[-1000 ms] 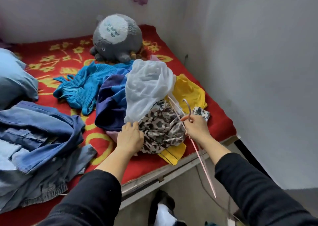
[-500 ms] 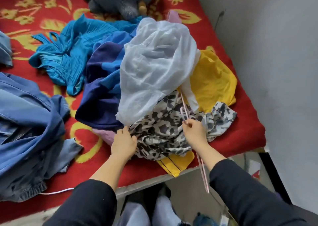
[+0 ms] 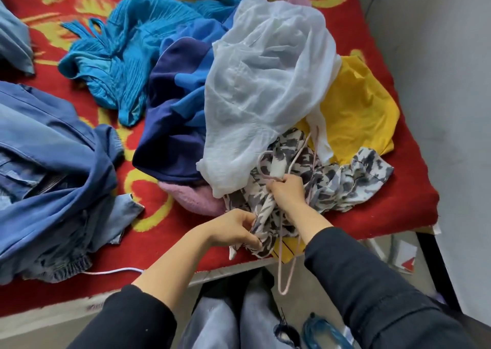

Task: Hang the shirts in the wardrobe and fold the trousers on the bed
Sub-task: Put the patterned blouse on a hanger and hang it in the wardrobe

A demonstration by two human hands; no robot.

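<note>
Single wide-angle view, worn on the head. Faces forward and steeply down over the near edge of the bed (image 3: 398, 216); close range, bed filling most of frame.

On the red bed (image 3: 398, 216), the right hand (image 3: 288, 192) grips a pink hanger (image 3: 285, 269) and the patterned shirt (image 3: 345, 184), the left hand (image 3: 233, 229) pinches that shirt's hem just below, and a white sheer garment (image 3: 265, 83) lies beyond both hands.
</note>
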